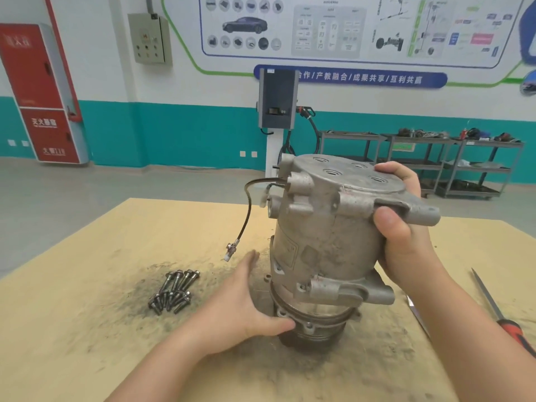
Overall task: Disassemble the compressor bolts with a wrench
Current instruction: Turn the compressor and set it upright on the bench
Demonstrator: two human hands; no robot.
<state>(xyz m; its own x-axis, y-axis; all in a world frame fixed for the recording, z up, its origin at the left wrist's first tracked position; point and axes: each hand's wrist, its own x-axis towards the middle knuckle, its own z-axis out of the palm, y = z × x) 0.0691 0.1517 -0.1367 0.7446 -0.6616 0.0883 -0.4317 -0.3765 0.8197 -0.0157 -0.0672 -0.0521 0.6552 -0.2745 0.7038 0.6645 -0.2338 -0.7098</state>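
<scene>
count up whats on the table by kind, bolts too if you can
compressor: 1
pile of loose bolts: 1, too overlapped to count singly
orange-handled tool: 1
flat metal piece by the right forearm: 1
total: 4 kinds

Compressor (333, 227) stands between both hands' fingers; bolts (174, 291) lie left of the left fingers (249, 262), on the table (87, 314)
</scene>
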